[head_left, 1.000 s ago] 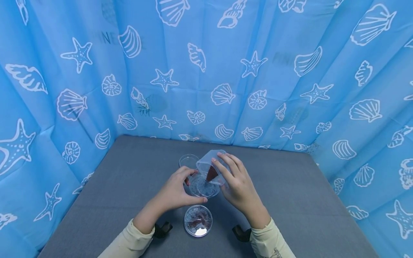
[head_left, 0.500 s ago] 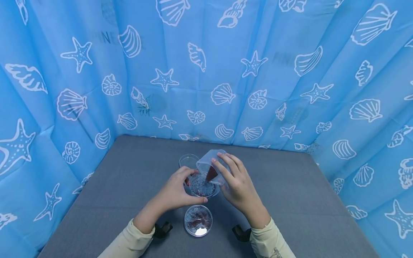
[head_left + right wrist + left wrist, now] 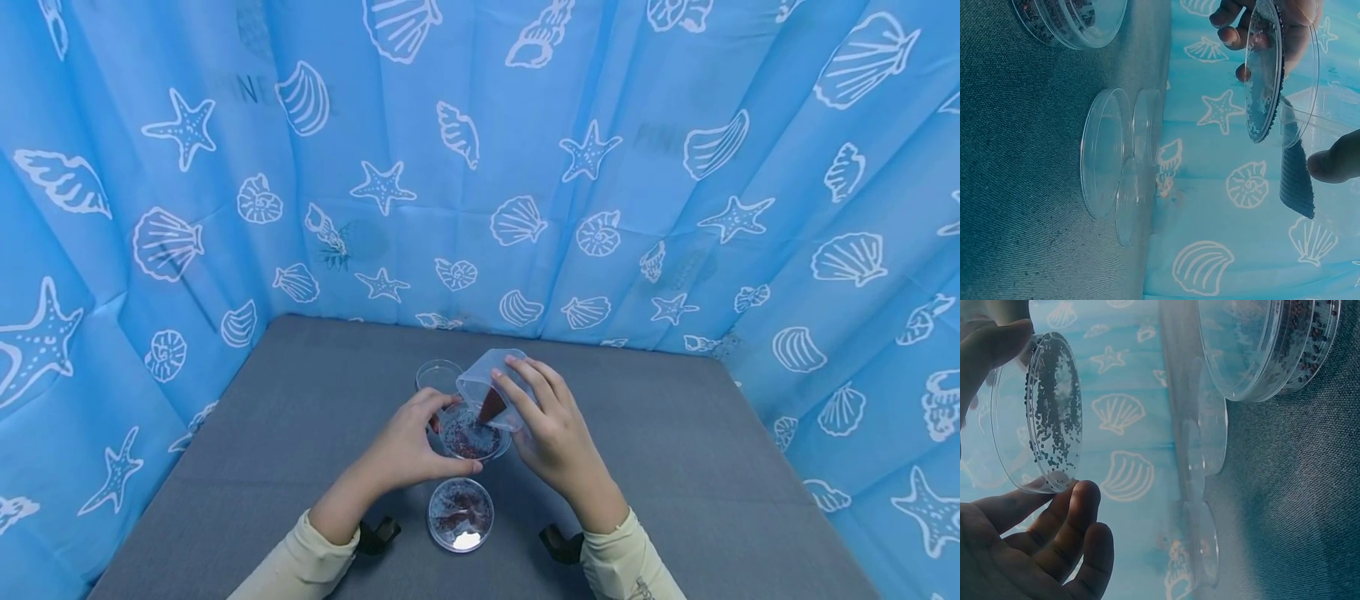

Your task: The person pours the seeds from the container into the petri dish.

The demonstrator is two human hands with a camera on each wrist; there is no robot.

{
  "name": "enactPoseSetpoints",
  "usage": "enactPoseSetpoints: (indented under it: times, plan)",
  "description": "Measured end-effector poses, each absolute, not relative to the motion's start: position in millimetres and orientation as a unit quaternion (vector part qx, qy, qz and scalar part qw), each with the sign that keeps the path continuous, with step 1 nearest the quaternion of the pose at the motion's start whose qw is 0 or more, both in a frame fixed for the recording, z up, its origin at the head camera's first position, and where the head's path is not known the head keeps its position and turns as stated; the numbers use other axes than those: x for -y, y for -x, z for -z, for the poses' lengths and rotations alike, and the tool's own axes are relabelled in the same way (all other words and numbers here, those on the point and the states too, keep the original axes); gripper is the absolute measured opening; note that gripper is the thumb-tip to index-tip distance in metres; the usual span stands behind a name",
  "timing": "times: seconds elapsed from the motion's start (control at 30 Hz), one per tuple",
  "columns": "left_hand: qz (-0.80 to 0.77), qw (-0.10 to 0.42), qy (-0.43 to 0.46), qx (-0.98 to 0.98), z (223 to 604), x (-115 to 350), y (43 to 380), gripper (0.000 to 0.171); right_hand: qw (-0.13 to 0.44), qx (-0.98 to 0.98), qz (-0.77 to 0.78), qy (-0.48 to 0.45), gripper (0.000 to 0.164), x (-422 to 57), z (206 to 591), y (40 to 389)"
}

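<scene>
Head view, near dish [image 3: 489, 500]: rests on the table [image 3: 315, 392], dark grains inside.
Left hand [image 3: 408, 442]: thumb and fingers grip the held dish [image 3: 501, 447], raised off the table.
Right hand [image 3: 555, 421]: holds the cup [image 3: 478, 373] tilted, lip over the held dish.
Pouring: the step in hand, it seems; next calls for a steady tilt.
Grains [image 3: 467, 442]: more in the held dish than a second ago; hands look unmoved.
Far dish [image 3: 422, 372]: on the table, before the blue curtain [image 3: 637, 200].

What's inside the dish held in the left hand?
Small dark grains, unevenly spread with bare patches, lie in the dish. In the head view, the tilted cup covers its far right part, hiding what lies there.
</scene>
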State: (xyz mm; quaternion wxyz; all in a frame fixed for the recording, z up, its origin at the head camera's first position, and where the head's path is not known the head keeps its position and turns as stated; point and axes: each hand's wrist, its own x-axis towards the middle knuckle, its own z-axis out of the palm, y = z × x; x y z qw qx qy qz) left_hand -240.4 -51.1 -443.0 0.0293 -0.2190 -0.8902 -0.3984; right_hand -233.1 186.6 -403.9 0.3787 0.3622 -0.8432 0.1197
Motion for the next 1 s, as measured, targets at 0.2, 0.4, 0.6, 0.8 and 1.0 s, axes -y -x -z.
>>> enactPoseSetpoints:
  times: [0.2,0.4,0.6,0.8,1.0]
  plan:
    - [0.394,0.030,0.218,0.893,442.7,50.8,239.9,0.086,0.382,0.841,-0.122,-0.363,0.088,-186.9,404.4,233.2]
    - [0.391,0.028,0.215,0.894,443.1,50.7,239.6,0.086,0.386,0.837,-0.128,-0.367,0.089,-186.8,405.0,233.6]
    - [0.391,0.032,0.217,0.894,444.4,50.8,240.0,0.084,0.386,0.838,-0.128,-0.365,0.090,-186.6,404.8,233.1]
    - [0.393,0.036,0.220,0.892,444.4,50.7,240.0,0.083,0.387,0.838,-0.126,-0.364,0.090,-186.3,404.4,232.4]
    - [0.394,0.033,0.219,0.892,444.2,51.1,239.9,0.085,0.386,0.837,-0.130,-0.364,0.091,-186.0,404.1,232.2]
